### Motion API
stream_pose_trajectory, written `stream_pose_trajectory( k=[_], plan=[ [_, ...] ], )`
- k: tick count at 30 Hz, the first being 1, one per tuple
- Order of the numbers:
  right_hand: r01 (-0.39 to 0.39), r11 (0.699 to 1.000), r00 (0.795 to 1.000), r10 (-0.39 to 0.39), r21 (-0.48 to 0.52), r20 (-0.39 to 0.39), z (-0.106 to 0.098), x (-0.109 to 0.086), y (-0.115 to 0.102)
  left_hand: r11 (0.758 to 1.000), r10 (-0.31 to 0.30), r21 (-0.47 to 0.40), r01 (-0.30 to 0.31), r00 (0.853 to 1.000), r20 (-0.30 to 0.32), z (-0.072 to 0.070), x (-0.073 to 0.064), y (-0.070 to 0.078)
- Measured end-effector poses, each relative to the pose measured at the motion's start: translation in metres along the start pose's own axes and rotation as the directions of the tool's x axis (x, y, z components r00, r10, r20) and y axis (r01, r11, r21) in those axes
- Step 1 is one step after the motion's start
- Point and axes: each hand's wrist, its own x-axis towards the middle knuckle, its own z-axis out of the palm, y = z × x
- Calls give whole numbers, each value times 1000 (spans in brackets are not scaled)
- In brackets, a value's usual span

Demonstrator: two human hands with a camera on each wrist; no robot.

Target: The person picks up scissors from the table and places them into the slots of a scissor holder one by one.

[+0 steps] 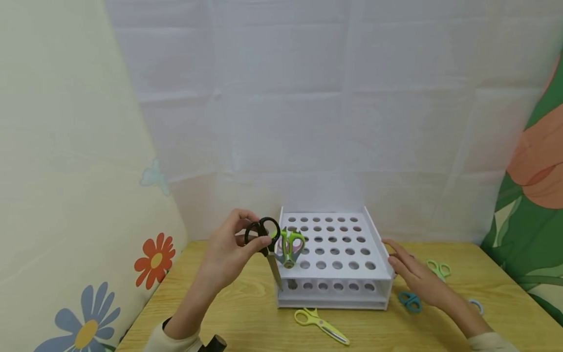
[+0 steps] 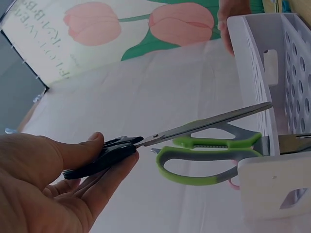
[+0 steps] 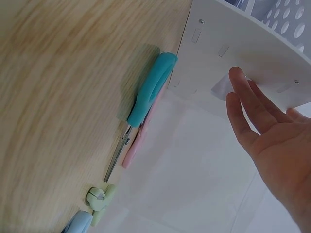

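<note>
Black-handled scissors (image 1: 274, 271) are pinched by the handles between the thumb and fingers of my left hand (image 1: 222, 256). Their metal blades point down along the front left corner of a white rack (image 1: 334, 275) with rows of round holes. Green-and-grey scissors (image 2: 192, 179) stand handle-up in a hole at that corner, beside the black pair. Behind them shows a bit of a pink handle (image 2: 234, 183). My right hand (image 1: 418, 281) touches the rack's right side wall with its fingers extended, near a cutout in that wall.
Yellow scissors (image 1: 321, 323) lie on the wooden table (image 1: 246, 318) in front of the rack. To its right lie teal scissors (image 1: 410, 301), light green scissors (image 1: 440, 269), a light blue handle (image 1: 477, 307) and a pink item (image 3: 136, 145). White cloth (image 1: 308, 122) hangs behind.
</note>
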Motion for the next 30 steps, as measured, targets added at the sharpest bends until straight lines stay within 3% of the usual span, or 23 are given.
stream_pose_trajectory(
  k=[7, 15, 23, 30],
  plan=[
    [19, 1000, 1000, -19, -15, -4, -3, 2, -5, 997, 23, -75, -24, 1000, -21, 12, 4, -7],
    [4, 1000, 1000, -4, -27, -12, -3, 5, -3, 994, 48, -99, -53, 998, -49, 20, 7, -11],
    [23, 999, 999, -23, -30, -28, -4, 6, -3, 986, 119, -110, -126, 991, -65, 30, 10, -12],
    [-1, 1000, 1000, 1, -29, -13, 1, 0, -1, 980, 155, -112, -162, 986, -66, 45, 7, -26]
  ],
)
